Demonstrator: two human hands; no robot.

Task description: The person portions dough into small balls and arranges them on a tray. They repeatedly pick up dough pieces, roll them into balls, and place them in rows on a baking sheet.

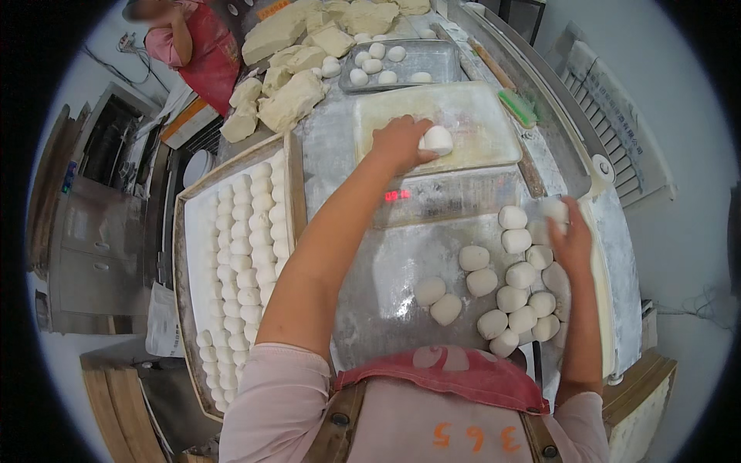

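My left hand (pixel 402 143) is over the pale platform of a bench scale (pixel 480 116), its thumb and fingers around a smooth white dough ball (pixel 438 140). Part of what it grips is hidden by the fingers. Red digits glow on the scale's display (pixel 396 195), partly behind my forearm. At the right edge of the metal worktop, my right hand (pixel 572 237) is blurred and has a dough piece (pixel 554 210) at its fingertips. Below and left of it, several dough balls (pixel 520 275) are clustered on the metal, with a few more (pixel 446 309) towards the middle.
A wooden-framed tray (pixel 296 179) with rows of dough balls stands at left. Behind the scale are a metal pan (pixel 446 66) with dough balls and large dough slabs (pixel 292 101). A green-bristled brush (pixel 517 108) and rolling pin (pixel 492 65) lie right. Another person (pixel 211 55) stands far left.
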